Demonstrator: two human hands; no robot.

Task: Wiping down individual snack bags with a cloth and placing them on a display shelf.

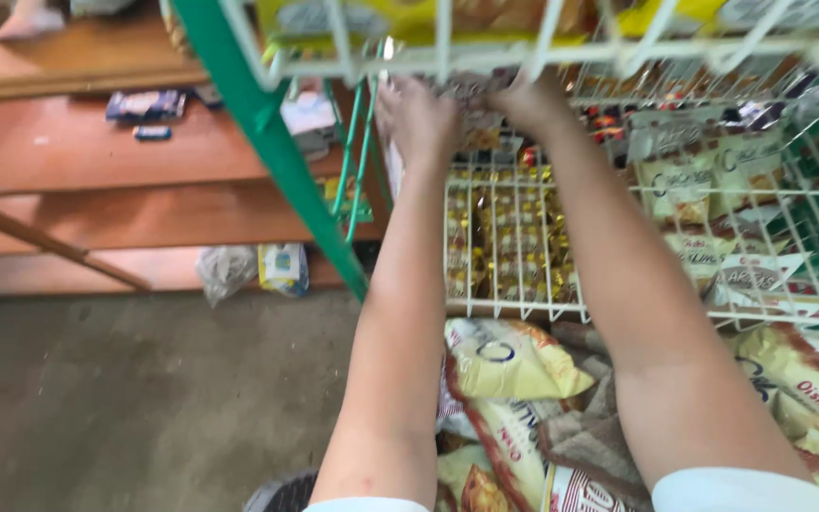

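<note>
Both my arms reach up under a white wire shelf point(447, 52) of a snack rack. My left hand point(416, 116) and my right hand point(523, 102) are side by side just below that shelf, fingers curled on small packets point(471, 90) there; the fingertips are hidden by the wires and blurred. Below my hands a white wire basket point(514, 308) holds several small gold and brown packets point(509, 242). Yellow and cream snack bags point(509, 360) lie lower down between my forearms.
A green rack post point(267, 142) slants down on the left. Brown wooden shelves point(97, 152) with a few small items stand at the left, over a grey concrete floor point(125, 398). More snack bags point(703, 190) fill wire baskets on the right.
</note>
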